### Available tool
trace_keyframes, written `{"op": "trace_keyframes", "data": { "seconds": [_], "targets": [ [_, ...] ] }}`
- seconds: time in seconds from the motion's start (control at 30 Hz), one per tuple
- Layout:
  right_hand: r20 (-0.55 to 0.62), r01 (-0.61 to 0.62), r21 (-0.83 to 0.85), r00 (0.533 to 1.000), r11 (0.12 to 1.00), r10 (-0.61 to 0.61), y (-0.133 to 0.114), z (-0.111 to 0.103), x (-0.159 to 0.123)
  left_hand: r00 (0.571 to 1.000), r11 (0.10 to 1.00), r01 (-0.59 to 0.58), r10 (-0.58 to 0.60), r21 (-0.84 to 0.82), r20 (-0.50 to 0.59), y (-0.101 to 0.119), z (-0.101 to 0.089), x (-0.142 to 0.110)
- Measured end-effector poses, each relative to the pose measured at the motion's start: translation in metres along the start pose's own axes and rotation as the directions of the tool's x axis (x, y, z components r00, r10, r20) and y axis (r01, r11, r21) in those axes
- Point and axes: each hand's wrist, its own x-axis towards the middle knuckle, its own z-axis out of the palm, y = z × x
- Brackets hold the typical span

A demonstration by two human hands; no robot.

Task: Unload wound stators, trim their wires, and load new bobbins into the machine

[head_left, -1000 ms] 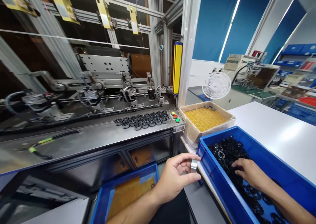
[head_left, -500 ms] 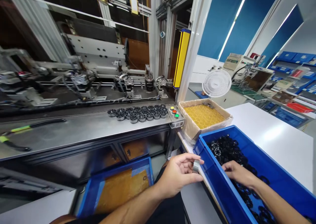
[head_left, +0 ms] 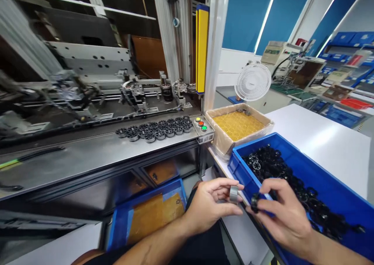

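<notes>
In my left hand [head_left: 214, 200] a grey metal ring [head_left: 233, 194] is held between the fingers, near the blue bin's front corner. My right hand [head_left: 283, 212] pinches a small black plastic part [head_left: 255, 203] just in front of the bin's near wall, a short gap to the right of the ring. The part's exact shape is partly hidden by the fingers. Behind the right hand, the blue bin [head_left: 318, 167] holds a heap of loose black plastic parts [head_left: 274, 163].
Rows of black-and-grey round parts [head_left: 154, 130] stand on the metal ledge beside a button box [head_left: 203, 128]. A lined carton [head_left: 239, 122] with yellow contents sits behind the bin. Below the ledge is a blue tray [head_left: 117, 222]; a fan [head_left: 253, 82] stands farther back.
My right hand has come up out of the blue bin with a black plastic part and moved left toward the ring. My left hand still holds the ring. The view has shifted slightly.
</notes>
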Motion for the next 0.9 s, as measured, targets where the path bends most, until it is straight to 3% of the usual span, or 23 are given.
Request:
{"op": "trace_keyframes", "data": {
  "seconds": [0.1,0.27,0.53,0.67,0.9],
  "targets": [
    [0.004,0.022,0.097,1.000,0.995,-0.023,-0.011,0.010,-0.006,0.998,1.000,-0.004,0.006,-0.031,0.059,-0.011,0.010,0.004],
    [0.000,0.043,0.129,0.999,0.991,-0.044,-0.001,0.013,-0.011,0.991,0.997,-0.072,0.073,-0.020,0.112,-0.025,0.015,0.007],
    [0.037,-0.006,0.181,0.999,0.984,0.000,0.007,0.015,-0.016,0.974,0.978,-0.200,0.191,0.064,0.124,-0.020,0.008,0.004],
    [0.089,0.029,0.132,0.995,0.991,-0.041,0.008,0.012,-0.016,0.980,0.985,-0.173,0.170,0.022,0.100,-0.018,0.008,0.000],
    [0.079,0.155,0.077,0.984,0.985,-0.161,0.013,0.011,-0.011,0.996,0.998,-0.014,0.019,-0.068,0.083,-0.016,0.007,0.000]
  ]
}}
